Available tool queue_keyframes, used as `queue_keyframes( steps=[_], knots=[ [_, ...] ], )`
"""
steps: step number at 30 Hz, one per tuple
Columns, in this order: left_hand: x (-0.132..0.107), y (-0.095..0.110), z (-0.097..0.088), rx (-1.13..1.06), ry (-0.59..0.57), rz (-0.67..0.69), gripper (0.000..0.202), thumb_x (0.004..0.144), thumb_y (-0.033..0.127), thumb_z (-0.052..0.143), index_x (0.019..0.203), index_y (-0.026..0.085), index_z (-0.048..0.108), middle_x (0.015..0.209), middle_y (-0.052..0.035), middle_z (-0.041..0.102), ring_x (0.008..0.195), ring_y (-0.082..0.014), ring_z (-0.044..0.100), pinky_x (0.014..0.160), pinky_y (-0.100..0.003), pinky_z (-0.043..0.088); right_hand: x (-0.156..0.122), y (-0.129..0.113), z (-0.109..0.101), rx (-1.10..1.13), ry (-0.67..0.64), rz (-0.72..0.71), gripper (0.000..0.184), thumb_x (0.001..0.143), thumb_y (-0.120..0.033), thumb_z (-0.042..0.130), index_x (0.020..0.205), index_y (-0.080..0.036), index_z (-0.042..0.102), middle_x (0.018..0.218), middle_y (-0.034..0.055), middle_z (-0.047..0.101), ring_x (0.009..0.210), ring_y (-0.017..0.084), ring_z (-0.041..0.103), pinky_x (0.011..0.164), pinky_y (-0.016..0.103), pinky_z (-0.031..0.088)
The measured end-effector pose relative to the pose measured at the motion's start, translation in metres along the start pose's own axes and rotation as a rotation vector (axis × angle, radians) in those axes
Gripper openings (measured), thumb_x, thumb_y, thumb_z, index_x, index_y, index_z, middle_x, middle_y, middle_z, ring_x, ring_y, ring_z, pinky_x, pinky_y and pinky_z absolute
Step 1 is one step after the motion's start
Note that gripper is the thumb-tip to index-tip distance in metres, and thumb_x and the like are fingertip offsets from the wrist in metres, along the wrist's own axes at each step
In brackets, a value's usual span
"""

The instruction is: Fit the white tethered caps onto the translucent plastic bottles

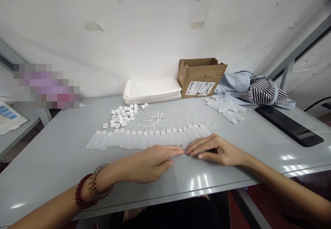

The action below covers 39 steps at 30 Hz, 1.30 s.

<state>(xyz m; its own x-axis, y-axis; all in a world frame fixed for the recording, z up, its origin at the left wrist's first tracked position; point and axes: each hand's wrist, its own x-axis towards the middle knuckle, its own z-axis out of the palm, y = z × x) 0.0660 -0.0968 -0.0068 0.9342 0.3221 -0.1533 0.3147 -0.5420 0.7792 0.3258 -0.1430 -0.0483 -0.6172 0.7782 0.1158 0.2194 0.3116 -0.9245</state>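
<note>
A long row of small flat translucent plastic bottles [131,140] lies side by side on the grey table, necks pointing away from me. Along the near edge of the row, my left hand [150,163] is open, its fingers stretched to the right and thumb apart. Its fingertips meet those of my right hand [212,149], which lies low over the row's right end with fingers slightly bent and thumb apart. Neither hand visibly holds anything. Thin white looped cords [155,117] lie behind the row, some reaching the bottle necks. Left of them is a pile of white caps [121,115].
Against the wall stand a stack of white padded sheets or envelopes [152,92] and an open cardboard box [201,77]. More translucent bottles [227,109] lie loosely heaped at right, near bunched cloth [261,89] and a black phone [289,125]. The table's front edge [168,206] runs below my forearms.
</note>
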Motion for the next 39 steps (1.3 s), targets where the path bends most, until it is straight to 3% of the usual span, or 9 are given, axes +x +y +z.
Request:
queue_keyframes(
  steps=[11, 15, 19, 23, 25, 29, 33, 39],
  knots=[
    [0.001, 0.002, -0.001, 0.017, -0.02, -0.025, 0.049, 0.092, 0.018, 0.041, 0.139, 0.026, 0.041, 0.146, -0.0019, 0.041, 0.134, -0.0207, 0.038, 0.111, -0.037, 0.031, 0.002, -0.001, 0.001, -0.041, -0.004, -0.03, 0.024, 0.086, -0.014, 0.058, 0.107, -0.019, 0.071, 0.11, 0.0093, 0.071, 0.108, 0.019, 0.063, 0.097, 0.038, 0.048],
    [0.0, 0.007, -0.001, 0.055, 0.01, -0.025, 0.047, 0.09, 0.018, 0.045, 0.137, 0.025, 0.045, 0.142, -0.0037, 0.046, 0.13, -0.022, 0.043, 0.107, -0.038, 0.036, 0.002, -0.004, 0.004, -0.068, 0.0, -0.044, 0.024, 0.087, -0.015, 0.057, 0.106, -0.02, 0.071, 0.11, 0.009, 0.071, 0.107, 0.018, 0.063, 0.095, 0.038, 0.05],
    [0.006, 0.007, -0.008, 0.085, 0.2, -0.131, 0.034, 0.089, 0.028, 0.049, 0.121, 0.023, 0.058, 0.121, -0.005, 0.064, 0.102, -0.0204, 0.062, 0.088, -0.033, 0.05, -0.004, -0.013, 0.007, -0.139, 0.092, -0.059, 0.02, 0.087, -0.018, 0.058, 0.1, -0.019, 0.072, 0.101, 0.0083, 0.073, 0.094, 0.017, 0.068, 0.083, 0.033, 0.055],
    [0.017, -0.001, -0.02, 0.286, 0.416, -0.148, 0.029, 0.087, 0.032, 0.051, 0.111, 0.019, 0.059, 0.113, -0.0067, 0.064, 0.103, -0.0231, 0.058, 0.088, -0.036, 0.048, -0.018, -0.017, -0.007, -0.374, 0.413, -0.11, 0.014, 0.085, -0.019, 0.059, 0.089, -0.022, 0.072, 0.086, 0.0044, 0.074, 0.082, 0.018, 0.069, 0.073, 0.032, 0.056],
    [0.019, -0.005, -0.028, 0.348, 0.453, -0.146, 0.03, 0.088, 0.035, 0.049, 0.111, 0.018, 0.059, 0.113, -0.0077, 0.064, 0.104, -0.0245, 0.057, 0.088, -0.037, 0.047, -0.025, -0.014, -0.027, -0.535, 0.61, -0.059, 0.011, 0.084, -0.024, 0.06, 0.086, -0.025, 0.071, 0.085, 0.0038, 0.073, 0.081, 0.02, 0.068, 0.073, 0.035, 0.054],
    [0.013, -0.018, -0.051, 0.354, 0.584, -0.3, 0.031, 0.087, 0.042, 0.046, 0.1, 0.02, 0.063, 0.106, -0.0069, 0.066, 0.094, -0.025, 0.06, 0.079, -0.036, 0.049, -0.038, 0.004, -0.078, -0.831, 0.927, 0.229, 0.021, 0.081, -0.038, 0.058, 0.086, -0.021, 0.068, 0.08, 0.0066, 0.068, 0.068, 0.022, 0.062, 0.066, 0.037, 0.05],
    [-0.001, -0.038, -0.071, 0.368, 0.711, -0.43, 0.028, 0.084, 0.039, 0.046, 0.089, 0.02, 0.065, 0.096, -0.0048, 0.07, 0.083, -0.0233, 0.061, 0.073, -0.033, 0.048, -0.048, 0.024, -0.108, -0.862, 0.904, 0.478, 0.035, 0.073, -0.052, 0.058, 0.08, -0.019, 0.068, 0.077, 0.0066, 0.066, 0.059, 0.019, 0.057, 0.062, 0.035, 0.046],
    [-0.018, -0.058, -0.073, 0.402, 0.709, -0.406, 0.024, 0.079, 0.029, 0.046, 0.081, 0.017, 0.067, 0.086, -0.0053, 0.072, 0.079, -0.0216, 0.063, 0.069, -0.03, 0.046, -0.052, 0.033, -0.104, -0.814, 0.914, 0.53, 0.039, 0.066, -0.055, 0.062, 0.079, -0.019, 0.068, 0.072, 0.0087, 0.068, 0.063, 0.022, 0.058, 0.061, 0.035, 0.042]
  ],
)
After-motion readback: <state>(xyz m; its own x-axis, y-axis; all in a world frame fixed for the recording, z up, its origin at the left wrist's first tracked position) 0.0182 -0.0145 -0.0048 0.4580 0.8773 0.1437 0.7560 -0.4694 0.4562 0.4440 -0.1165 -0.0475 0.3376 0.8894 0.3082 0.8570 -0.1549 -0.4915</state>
